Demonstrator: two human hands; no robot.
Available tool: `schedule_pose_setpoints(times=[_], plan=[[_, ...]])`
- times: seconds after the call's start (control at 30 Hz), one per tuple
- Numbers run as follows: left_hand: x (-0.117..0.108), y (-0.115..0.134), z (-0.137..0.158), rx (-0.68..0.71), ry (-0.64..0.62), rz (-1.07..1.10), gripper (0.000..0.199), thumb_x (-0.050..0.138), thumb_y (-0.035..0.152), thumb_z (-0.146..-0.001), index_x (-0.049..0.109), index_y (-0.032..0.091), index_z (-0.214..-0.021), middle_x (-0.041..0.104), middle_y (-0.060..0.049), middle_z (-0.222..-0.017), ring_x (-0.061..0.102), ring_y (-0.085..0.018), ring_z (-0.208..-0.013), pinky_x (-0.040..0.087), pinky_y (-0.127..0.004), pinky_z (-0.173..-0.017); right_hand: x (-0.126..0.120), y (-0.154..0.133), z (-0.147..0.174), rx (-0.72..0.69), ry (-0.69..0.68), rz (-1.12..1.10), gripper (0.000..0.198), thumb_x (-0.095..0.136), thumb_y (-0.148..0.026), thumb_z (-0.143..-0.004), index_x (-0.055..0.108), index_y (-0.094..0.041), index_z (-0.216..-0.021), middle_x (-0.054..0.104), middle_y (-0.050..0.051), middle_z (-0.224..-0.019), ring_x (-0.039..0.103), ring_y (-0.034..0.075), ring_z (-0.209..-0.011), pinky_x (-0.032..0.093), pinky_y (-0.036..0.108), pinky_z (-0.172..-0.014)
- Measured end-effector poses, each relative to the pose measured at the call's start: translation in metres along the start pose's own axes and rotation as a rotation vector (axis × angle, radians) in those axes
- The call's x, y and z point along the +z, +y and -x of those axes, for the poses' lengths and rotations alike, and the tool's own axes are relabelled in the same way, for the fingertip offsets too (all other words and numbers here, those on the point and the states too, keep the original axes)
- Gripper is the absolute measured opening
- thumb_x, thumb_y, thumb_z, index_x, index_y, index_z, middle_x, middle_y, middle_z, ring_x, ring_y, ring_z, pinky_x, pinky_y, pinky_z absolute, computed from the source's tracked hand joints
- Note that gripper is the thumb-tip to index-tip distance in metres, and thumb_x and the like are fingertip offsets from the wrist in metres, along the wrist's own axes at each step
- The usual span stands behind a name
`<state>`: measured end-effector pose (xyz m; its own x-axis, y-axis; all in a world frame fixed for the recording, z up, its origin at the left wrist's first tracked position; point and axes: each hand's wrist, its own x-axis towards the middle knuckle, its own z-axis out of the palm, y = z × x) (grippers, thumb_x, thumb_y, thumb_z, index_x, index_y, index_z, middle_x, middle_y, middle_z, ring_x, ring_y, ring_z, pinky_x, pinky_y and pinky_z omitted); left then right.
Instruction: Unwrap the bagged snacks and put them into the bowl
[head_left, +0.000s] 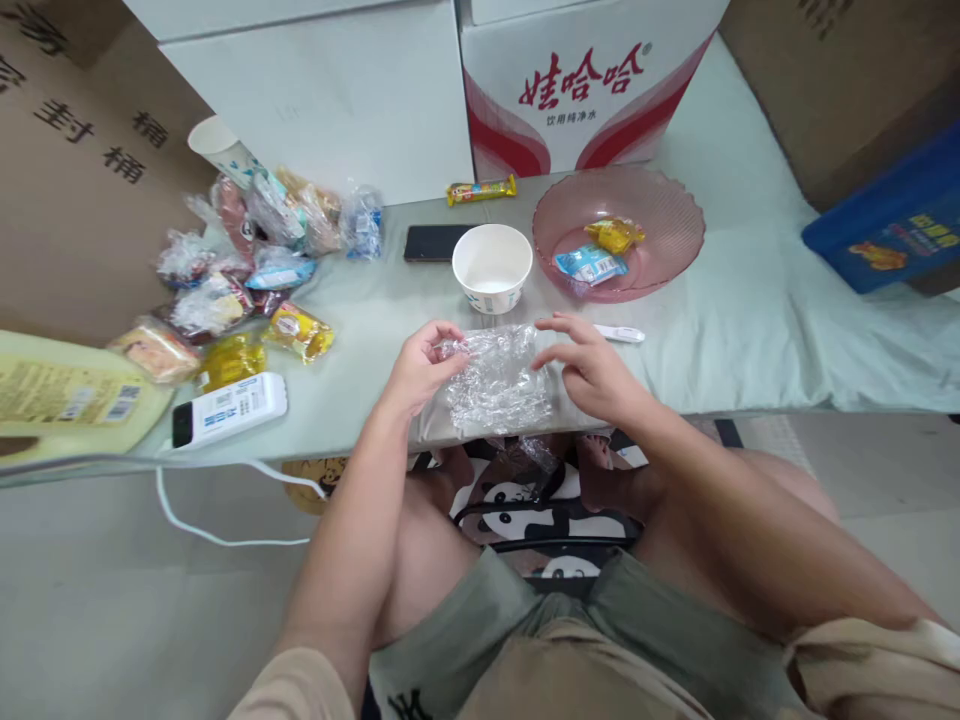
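A crumpled sheet of clear plastic wrap (499, 380) lies at the table's front edge, part of it hanging over. My left hand (426, 365) pinches its upper left corner between thumb and fingers. At its right side, my right hand (589, 370) has its fingers spread, the index fingertip at the wrap's upper right corner; it does not grip it. Just beyond the wrap stands a white paper bowl (492, 268), upright. A pink ribbed plastic bowl (660, 240) to its right holds a yellow packet (615, 235) and a blue-white packet (590, 265).
A phone (439, 243), a yellow snack bar (481, 190) and a white pen-like tool (620, 333) lie around the bowls. Wrapped snacks (214, 305) pile up at left near a white power bank (230, 410) with a cable. White boxes (322, 100) line the back.
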<state>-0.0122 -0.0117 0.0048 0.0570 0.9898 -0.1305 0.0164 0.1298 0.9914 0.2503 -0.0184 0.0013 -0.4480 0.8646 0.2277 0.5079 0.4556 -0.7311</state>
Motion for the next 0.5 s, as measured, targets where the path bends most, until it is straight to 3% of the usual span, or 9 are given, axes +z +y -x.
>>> schedule_pose_setpoints(times=[0.07, 0.1, 0.17, 0.2, 0.3, 0.4, 0.5], plan=[[0.002, 0.002, 0.005, 0.046, -0.051, 0.094, 0.042, 0.087, 0.023, -0.06, 0.057, 0.021, -0.09, 0.064, 0.002, -0.088, 0.066, -0.011, -0.068, 0.051, -0.022, -0.062, 0.001, -0.004, -0.002, 0.095, 0.118, -0.208, 0.039, 0.057, -0.017, -0.081, 0.065, -0.026, -0.119, 0.06, 0.009, -0.139, 0.052, 0.03, -0.135, 0.039, 0.056, -0.115], [0.003, 0.004, 0.007, 0.063, -0.081, 0.157, 0.046, 0.088, 0.022, -0.059, 0.054, 0.022, -0.092, 0.063, 0.004, -0.088, 0.066, -0.01, -0.068, 0.052, -0.022, -0.062, 0.003, -0.006, -0.003, 0.159, 0.139, -0.316, 0.048, 0.064, -0.025, -0.081, 0.057, -0.026, -0.129, 0.062, 0.011, -0.135, 0.056, 0.03, -0.13, 0.044, 0.054, -0.111], [0.003, 0.008, 0.012, 0.076, -0.131, 0.26, 0.053, 0.089, 0.023, -0.059, 0.052, 0.025, -0.096, 0.063, 0.006, -0.083, 0.066, -0.01, -0.066, 0.054, -0.022, -0.062, 0.009, -0.011, -0.006, 0.289, 0.065, -0.521, 0.069, 0.076, -0.037, -0.075, 0.047, -0.025, -0.137, 0.069, 0.01, -0.118, 0.064, 0.029, -0.113, 0.053, 0.048, -0.099], [0.003, 0.01, 0.014, 0.072, -0.139, 0.298, 0.056, 0.09, 0.024, -0.058, 0.051, 0.026, -0.098, 0.063, 0.007, -0.081, 0.066, -0.01, -0.065, 0.055, -0.022, -0.063, 0.012, -0.013, -0.007, 0.35, -0.005, -0.604, 0.069, 0.078, -0.038, -0.072, 0.05, -0.025, -0.133, 0.071, 0.007, -0.105, 0.067, 0.027, -0.101, 0.056, 0.045, -0.09], [0.003, 0.012, 0.013, 0.013, -0.077, 0.376, 0.066, 0.093, 0.027, -0.055, 0.051, 0.028, -0.105, 0.066, 0.008, -0.08, 0.068, -0.011, -0.067, 0.056, -0.022, -0.065, 0.017, -0.021, -0.01, 0.463, -0.122, -0.752, 0.036, 0.077, -0.039, -0.072, 0.06, -0.022, -0.099, 0.065, 0.0, -0.078, 0.065, 0.019, -0.074, 0.054, 0.036, -0.073], [0.006, 0.01, 0.009, -0.151, -0.043, 0.482, 0.068, 0.09, 0.042, -0.06, 0.052, 0.027, -0.114, 0.074, 0.0, -0.096, 0.074, -0.017, -0.081, 0.059, -0.027, -0.072, 0.016, -0.03, -0.012, 0.426, -0.003, -0.805, 0.027, 0.074, -0.039, -0.074, 0.056, -0.022, -0.082, 0.06, -0.002, -0.075, 0.06, 0.014, -0.068, 0.052, 0.032, -0.07], [0.011, 0.007, 0.007, -0.312, -0.136, 0.536, 0.059, 0.084, 0.049, -0.066, 0.06, 0.02, -0.113, 0.077, -0.009, -0.103, 0.076, -0.025, -0.094, 0.06, -0.034, -0.079, 0.014, -0.034, -0.014, 0.38, 0.132, -0.86, 0.031, 0.076, -0.038, -0.074, 0.055, -0.023, -0.09, 0.058, -0.004, -0.076, 0.057, 0.012, -0.066, 0.05, 0.03, -0.069]])
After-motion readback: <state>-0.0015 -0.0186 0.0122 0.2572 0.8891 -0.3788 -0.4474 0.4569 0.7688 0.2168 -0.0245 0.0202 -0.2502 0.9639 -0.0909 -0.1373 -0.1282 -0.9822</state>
